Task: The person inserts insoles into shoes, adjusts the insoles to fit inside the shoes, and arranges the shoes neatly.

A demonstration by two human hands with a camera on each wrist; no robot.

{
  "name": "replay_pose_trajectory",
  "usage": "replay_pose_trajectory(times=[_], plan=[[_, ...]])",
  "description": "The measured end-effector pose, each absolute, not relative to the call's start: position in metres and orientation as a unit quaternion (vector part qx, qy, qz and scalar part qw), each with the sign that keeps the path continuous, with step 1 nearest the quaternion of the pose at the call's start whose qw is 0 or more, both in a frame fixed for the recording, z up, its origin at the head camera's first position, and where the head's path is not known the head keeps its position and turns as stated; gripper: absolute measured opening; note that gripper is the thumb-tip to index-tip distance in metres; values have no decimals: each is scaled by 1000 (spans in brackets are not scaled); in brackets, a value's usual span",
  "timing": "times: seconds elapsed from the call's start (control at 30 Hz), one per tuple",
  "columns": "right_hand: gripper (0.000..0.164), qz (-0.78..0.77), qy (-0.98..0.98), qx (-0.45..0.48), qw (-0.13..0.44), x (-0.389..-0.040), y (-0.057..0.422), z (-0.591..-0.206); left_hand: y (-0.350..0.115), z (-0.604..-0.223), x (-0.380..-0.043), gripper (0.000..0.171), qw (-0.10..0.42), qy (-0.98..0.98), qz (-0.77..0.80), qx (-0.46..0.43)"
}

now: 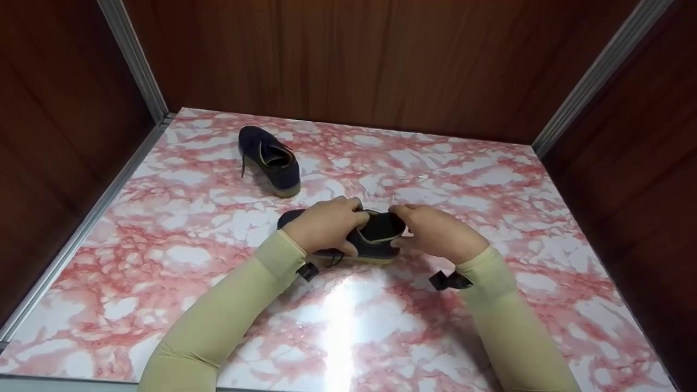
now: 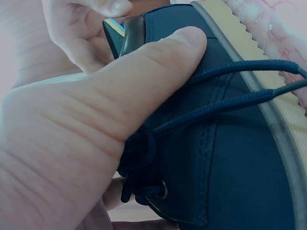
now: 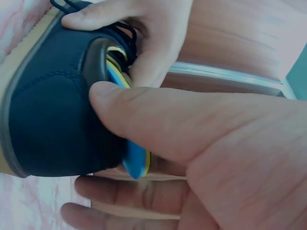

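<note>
A dark navy lace-up shoe (image 1: 375, 250) with a tan sole lies sideways across the middle of the table, toe to the left. My left hand (image 1: 329, 223) grips it over the laces, the thumb pressed on its near side in the left wrist view. At the heel, my right hand (image 1: 438, 231) holds the collar with the thumb on the near side and fingers round the far side. An insole (image 3: 136, 160) with a blue underside and yellow edge sticks out of the shoe's opening in the right wrist view. The fingertips beyond it are partly hidden.
A matching navy shoe (image 1: 269, 160) stands upright farther back to the left, its laces hanging loose. The tabletop (image 1: 179, 256) has a red-and-white marbled surface. Brown wood-grain panels (image 1: 348, 65) with metal rails wall it in at the back and both sides.
</note>
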State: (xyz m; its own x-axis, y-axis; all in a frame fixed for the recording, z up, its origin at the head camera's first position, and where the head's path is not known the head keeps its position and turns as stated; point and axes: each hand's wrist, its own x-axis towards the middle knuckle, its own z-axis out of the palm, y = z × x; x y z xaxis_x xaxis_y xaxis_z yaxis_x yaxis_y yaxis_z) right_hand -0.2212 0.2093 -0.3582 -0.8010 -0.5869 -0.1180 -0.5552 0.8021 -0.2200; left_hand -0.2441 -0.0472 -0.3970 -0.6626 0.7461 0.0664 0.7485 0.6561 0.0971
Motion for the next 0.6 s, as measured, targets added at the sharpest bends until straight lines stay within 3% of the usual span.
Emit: replay_pose_trajectory(times=[0.6], plan=[[46,-67,940,-335,0,-219,207,-359,-46,-397,-244,52,8,-912,-49,-407]])
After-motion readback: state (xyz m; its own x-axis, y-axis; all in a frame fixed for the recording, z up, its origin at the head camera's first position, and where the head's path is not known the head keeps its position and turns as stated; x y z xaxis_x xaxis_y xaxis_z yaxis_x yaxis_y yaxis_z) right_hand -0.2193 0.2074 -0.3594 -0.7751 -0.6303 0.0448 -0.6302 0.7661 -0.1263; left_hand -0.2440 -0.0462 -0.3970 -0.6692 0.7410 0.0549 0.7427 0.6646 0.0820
